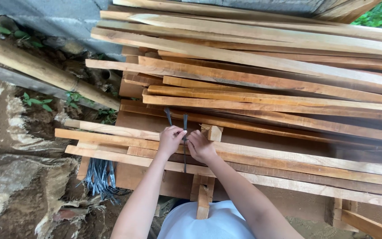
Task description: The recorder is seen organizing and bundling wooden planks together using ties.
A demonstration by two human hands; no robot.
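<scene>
Spreading across nearly the whole view, a loose stack of rough-sawn planks (261, 75) is lying crosswise, and the nearest few boards (288, 161) are sitting on a low wooden frame (203, 194) just in front of the person. To the left, a round pole (45, 71) is leaning along a grey block wall (45, 17), with bare soil and a torn sack (32, 190) below it. A bunch of dark plastic strips (99, 177) is hanging down at the left end of the near boards — the spare supply, by the look of it.

Both hands are meeting over the near boards: the left hand (170, 140) is pinching one dark strap (185, 132) between fingertips and thumb, and the right hand (200, 147) is clenching around the same strap just beside it (touching, or nearly so). The strap is running up over the board edges and down under them, beside a small wood block (213, 132).

Judging from this, the step in hand is tying the near boards into a bundle, the knot not yet closed. The next move is calling for steady tension on both ends while the strap is being cinched — slack would be letting the boards slide.
</scene>
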